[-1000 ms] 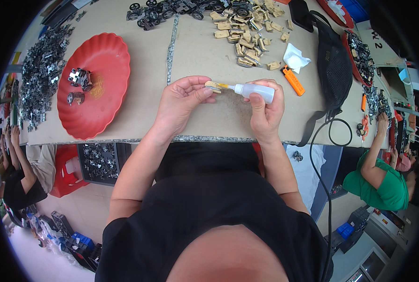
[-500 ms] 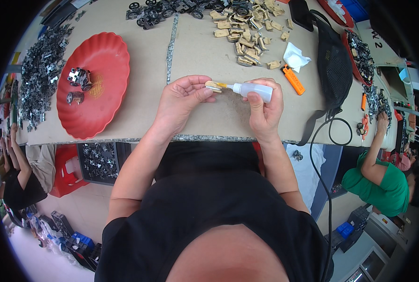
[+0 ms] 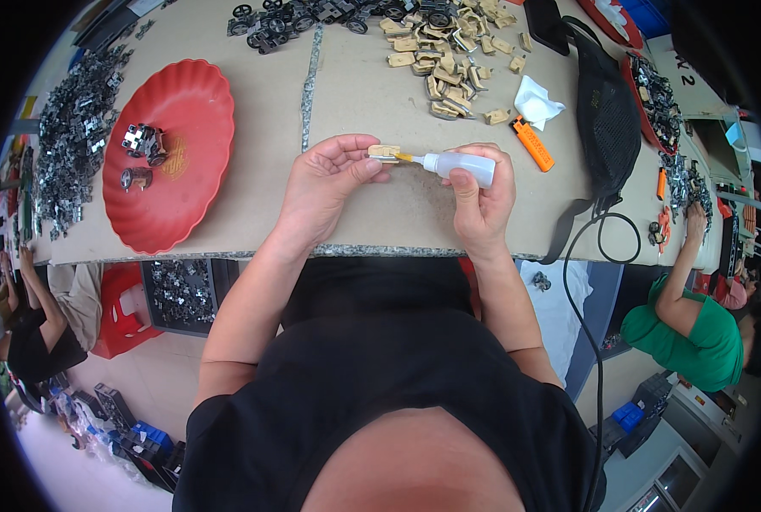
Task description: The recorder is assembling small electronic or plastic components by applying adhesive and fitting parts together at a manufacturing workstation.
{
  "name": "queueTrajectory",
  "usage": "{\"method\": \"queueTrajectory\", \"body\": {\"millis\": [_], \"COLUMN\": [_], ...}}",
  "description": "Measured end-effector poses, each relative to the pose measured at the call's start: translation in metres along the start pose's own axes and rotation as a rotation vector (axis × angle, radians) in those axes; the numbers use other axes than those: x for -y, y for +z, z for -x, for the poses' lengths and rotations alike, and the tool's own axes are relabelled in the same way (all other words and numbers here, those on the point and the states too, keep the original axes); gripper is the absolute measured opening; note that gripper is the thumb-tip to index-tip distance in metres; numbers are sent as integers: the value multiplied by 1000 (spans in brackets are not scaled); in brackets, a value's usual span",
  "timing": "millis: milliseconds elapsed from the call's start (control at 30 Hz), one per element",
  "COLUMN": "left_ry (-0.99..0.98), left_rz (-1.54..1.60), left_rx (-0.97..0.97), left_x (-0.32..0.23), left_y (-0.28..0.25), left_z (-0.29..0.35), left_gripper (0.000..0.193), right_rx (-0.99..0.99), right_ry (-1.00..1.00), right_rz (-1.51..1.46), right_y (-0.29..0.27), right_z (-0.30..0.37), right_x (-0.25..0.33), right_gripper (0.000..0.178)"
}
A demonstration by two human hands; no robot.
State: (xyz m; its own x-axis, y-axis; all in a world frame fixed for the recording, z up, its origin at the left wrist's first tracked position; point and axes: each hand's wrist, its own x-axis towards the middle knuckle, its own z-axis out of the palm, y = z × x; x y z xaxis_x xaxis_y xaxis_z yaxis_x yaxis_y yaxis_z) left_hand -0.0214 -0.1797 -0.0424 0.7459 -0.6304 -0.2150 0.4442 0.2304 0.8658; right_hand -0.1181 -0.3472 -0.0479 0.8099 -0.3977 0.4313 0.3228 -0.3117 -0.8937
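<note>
Between the thumb and fingers of my left hand (image 3: 329, 183) is a small tan plastic toy car body (image 3: 384, 152), held above the table near its front edge. My right hand (image 3: 483, 196) grips a translucent white squeeze bottle (image 3: 466, 166) lying nearly level, its narrow yellowish tip pointing left. That tip meets or almost meets the right end of the tan piece; actual contact cannot be made out. Farther back lies a heap of similar tan bodies (image 3: 449, 77). Beside it are several dark wheeled toy chassis (image 3: 299, 21).
On the left a red scalloped plate (image 3: 201, 111) carries small wheeled parts, beside a pile of dark parts (image 3: 78, 128). To the right lie an orange cutter (image 3: 534, 147), a white tissue (image 3: 537, 102), a black bag (image 3: 607, 119) and a black cable (image 3: 568, 282). A co-worker in green (image 3: 688, 333) sits at right.
The tan body has turned slightly and shifted a little left and up with my left fingers. The bottle has barely moved, and its tip now sits at the piece's right end.
</note>
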Motion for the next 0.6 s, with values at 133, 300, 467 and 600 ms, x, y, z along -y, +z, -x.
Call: {"method": "queueTrajectory", "body": {"millis": [133, 300, 467, 600], "left_ry": [3, 8, 15, -13], "left_rz": [26, 31, 12, 17], "left_rx": [-5, 14, 30, 44], "left_x": [-1, -1, -2, -3], "left_y": [2, 1, 1, 3], "left_z": [0, 1, 1, -1], "left_gripper": [23, 22, 20, 20], "right_rx": [-77, -224, -308, -298], "right_ry": [73, 336, 396, 402], "right_rz": [-174, -688, -513, -330], "right_y": [4, -2, -23, -40], "right_z": [0, -11, -22, -27], "right_x": [6, 11, 8, -1], "right_gripper": [23, 27, 36, 37]}}
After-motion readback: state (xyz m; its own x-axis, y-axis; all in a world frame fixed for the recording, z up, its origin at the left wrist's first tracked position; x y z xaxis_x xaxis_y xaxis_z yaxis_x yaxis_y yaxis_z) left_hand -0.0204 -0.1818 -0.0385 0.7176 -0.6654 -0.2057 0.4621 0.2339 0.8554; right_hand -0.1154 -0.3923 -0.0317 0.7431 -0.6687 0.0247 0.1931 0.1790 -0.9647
